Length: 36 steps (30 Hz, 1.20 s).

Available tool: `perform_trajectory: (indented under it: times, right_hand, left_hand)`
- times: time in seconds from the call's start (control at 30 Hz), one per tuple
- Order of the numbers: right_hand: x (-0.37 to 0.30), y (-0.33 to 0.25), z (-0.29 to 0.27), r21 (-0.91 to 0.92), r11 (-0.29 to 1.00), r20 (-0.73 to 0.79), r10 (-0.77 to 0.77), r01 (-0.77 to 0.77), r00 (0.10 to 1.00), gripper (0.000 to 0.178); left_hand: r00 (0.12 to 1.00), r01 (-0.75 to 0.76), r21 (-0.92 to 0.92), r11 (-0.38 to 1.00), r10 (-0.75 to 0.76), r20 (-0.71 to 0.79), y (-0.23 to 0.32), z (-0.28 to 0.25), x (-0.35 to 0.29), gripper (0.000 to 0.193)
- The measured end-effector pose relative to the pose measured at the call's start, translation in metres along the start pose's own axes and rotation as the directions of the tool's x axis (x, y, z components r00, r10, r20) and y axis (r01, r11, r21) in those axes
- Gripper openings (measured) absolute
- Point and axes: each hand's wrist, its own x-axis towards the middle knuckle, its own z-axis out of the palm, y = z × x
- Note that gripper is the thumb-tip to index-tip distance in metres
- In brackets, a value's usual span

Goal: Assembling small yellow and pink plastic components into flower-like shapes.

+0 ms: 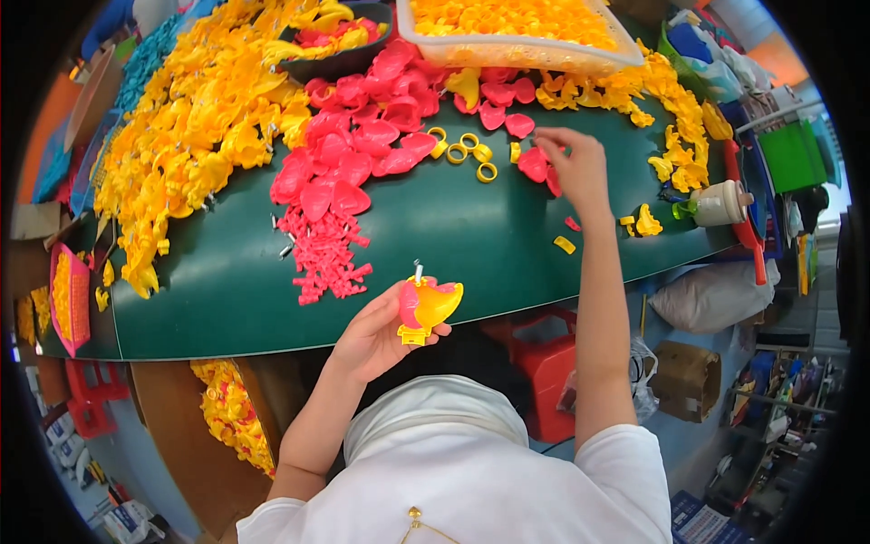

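Note:
My left hand (pixel 370 334) is closed around a yellow and pink plastic toy part (pixel 430 305) just off the table's near edge. Its yellow side curves to a point, and a small metal spring or pin (pixel 418 272) stands up from its top. My right hand (pixel 580 170) reaches across the table with its fingertips drawn together; what lies between them, if anything, I cannot make out. Under and beside those fingers are pink shell-shaped pieces (pixel 533 165) and a small yellow piece (pixel 515 152). Several yellow rings (pixel 456 153) lie to the left of them.
A big heap of yellow parts (pixel 208 118) covers the table's left. Beside it are pink shells (pixel 349 154) and small pink pieces (pixel 322 256). A white tray (pixel 526 53) and a dark bowl (pixel 304 69) stand at the back. A pale cylindrical container (pixel 720 203) lies at right.

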Motion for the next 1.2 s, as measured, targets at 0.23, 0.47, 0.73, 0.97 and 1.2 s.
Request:
perform_trajectory:
  times: [0.23,0.47,0.73,0.97,1.2]
  right_hand:
    - [0.069,0.051,0.019,-0.354,0.926,-0.161,-0.198,0.13,0.967,0.027]
    - [0.046,0.017,0.005,0.05,0.999,-0.075,0.002,0.002,0.997,0.041]
    - [-0.096,-0.036,0.02,0.466,0.778,0.406,0.237,-0.423,0.883,0.038]
    - [-0.117,-0.061,0.046,-0.009,0.989,0.079,-0.148,0.15,0.986,0.044]
    - [-0.136,-0.113,0.031,0.691,0.715,0.271,-0.118,-0.108,0.955,0.05]
  left_hand:
    - [0.998,-0.055,-0.138,0.989,0.056,0.001,-0.007,-0.013,0.008,0.051]
    - [0.999,-0.043,-0.085,0.995,0.041,-0.016,-0.004,-0.013,0.012,0.041]
    - [0.988,-0.133,0.065,0.989,0.138,-0.069,0.003,-0.007,0.024,0.063]
    - [0.968,-0.178,0.235,0.956,0.212,-0.13,0.009,0.004,0.016,0.082]
    - [0.898,-0.361,0.462,0.81,0.436,-0.063,0.009,0.01,0.008,0.077]
